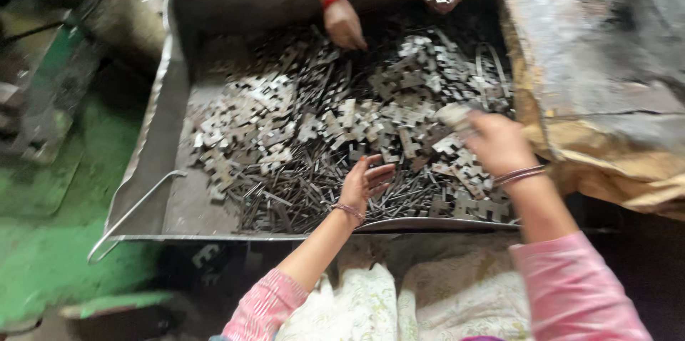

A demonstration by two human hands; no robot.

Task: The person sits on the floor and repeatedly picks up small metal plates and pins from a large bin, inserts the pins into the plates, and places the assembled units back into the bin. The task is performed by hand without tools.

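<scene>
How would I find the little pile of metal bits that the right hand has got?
Start at the big grey metal tray full of small flat cross-shaped metal pieces. Near its right edge, beside the brown sacking, the right hand grips a small pale stack of pieces. Unlike the loose ones, it is lifted and bunched together.

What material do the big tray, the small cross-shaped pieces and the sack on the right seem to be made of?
Tray: sheet metal, dull grey, scuffed, folded rim. Pieces: probably stamped steel, flat with a pale glint. Sack: looks like coarse woven cloth, tan, dirty and creased.

Workshop: big steel tray (168,84) heaped with stamped metal parts (300,134), green-stained floor (43,241).
</scene>
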